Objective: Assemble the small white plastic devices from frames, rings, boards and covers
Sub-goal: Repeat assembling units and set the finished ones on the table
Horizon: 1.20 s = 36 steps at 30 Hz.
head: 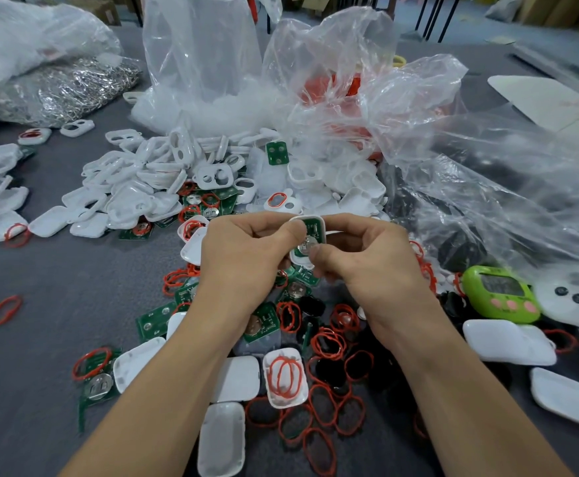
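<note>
The left hand point(246, 256) and the right hand point(367, 263) both pinch the small white plastic frame point(307, 218) right between them, its long side pointing up and away, with both thumbs pressing the green board point(313, 227) inside it.

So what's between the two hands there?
Head view: a white frame with a green board seated in it, gripped by the left hand and right hand.

Small assembly workshop: grey table point(57, 270) heaped with white covers point(126, 197), red rings point(329, 342), green boards point(276, 152), bulk parts bags point(205, 63).
</note>
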{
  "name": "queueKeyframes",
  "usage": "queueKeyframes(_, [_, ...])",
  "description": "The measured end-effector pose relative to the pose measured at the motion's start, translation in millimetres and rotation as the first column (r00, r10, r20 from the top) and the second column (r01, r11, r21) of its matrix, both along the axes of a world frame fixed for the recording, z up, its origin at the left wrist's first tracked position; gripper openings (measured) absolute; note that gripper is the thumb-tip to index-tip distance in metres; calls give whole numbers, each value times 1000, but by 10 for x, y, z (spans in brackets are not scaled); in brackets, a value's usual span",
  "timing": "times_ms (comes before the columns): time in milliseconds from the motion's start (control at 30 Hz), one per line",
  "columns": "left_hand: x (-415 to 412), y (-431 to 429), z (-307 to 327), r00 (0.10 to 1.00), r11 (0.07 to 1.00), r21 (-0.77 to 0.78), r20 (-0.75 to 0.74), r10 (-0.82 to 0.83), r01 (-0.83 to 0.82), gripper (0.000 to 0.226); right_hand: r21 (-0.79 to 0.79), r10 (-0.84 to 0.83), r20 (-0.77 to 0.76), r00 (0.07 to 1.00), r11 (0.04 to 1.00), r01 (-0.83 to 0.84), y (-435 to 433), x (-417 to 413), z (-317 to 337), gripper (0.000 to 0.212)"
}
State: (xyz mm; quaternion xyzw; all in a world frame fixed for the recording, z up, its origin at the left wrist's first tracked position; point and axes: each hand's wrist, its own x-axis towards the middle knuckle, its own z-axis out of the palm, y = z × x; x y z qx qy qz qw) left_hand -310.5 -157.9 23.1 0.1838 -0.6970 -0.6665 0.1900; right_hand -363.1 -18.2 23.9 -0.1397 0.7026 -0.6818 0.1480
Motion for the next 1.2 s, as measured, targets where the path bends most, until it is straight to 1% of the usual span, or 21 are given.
queueKeyframes(133, [1, 1, -7, 1000, 1000, 4, -4, -7, 7, 7, -13, -4, 15, 1000, 1000, 4, -8, -1, 0, 28])
queueKeyframes(233, [2, 4, 4, 1000, 999, 42, 8, -21, 21, 7, -14, -3, 30, 1000, 1000, 3, -7, -2, 0, 27])
queueKeyframes(333, [-13, -11, 15, 999, 992, 123, 20, -34, 31, 25, -19, -11, 47, 999, 1000, 12, -9, -6, -9, 29])
queueKeyframes(367, [-16, -14, 23, 999, 987, 155, 21, -45, 41, 29, -19, -18, 55, 998, 1000, 19, -10, -11, -12, 29])
queueKeyframes(433, [-15, -18, 31, 997, 980, 187, 23, -72, 66, 26, -16, -30, 66, 997, 999, 31, -10, -20, -15, 28])
queueKeyframes(500, [-13, -22, 25, 996, 982, 169, 22, -86, 81, 21, -6, -34, 66, 997, 999, 34, -6, -26, -16, 25])
queueKeyframes(700, [-11, -46, -11, 997, 996, 57, 18, -73, 72, 18, -17, -25, 48, 999, 1000, 26, 4, -12, -11, 20])
queueKeyframes(800, [-10, -48, -15, 998, 997, 56, 10, -57, 57, 15, -11, -31, 29, 999, 999, 31, -18, -9, -13, 17])
queueKeyframes(867, [-7, -37, -8, 999, 997, 55, 8, -54, 53, 12, 11, -41, 8, 999, 999, 41, -31, -8, -19, 22])
queueKeyframes(967, [-6, -26, -1, 998, 996, 67, 15, -56, 55, 15, 29, -56, -3, 998, 998, 56, -38, -5, -24, 27])
queueKeyframes(1033, [-14, -19, -15, 998, 996, 78, 37, -54, 51, 15, 31, -63, -1, 998, 998, 63, -36, -1, -30, 26])
queueKeyframes(1100, [-24, -14, -37, 996, 996, 76, 62, -57, 52, 10, 36, -66, 0, 998, 997, 66, -34, 6, -31, 24])
queueKeyframes(1200, [-15, -10, -38, 995, 995, 76, 56, -76, 72, 9, 90, -60, -15, 998, 994, 62, -34, 37, -28, 18])
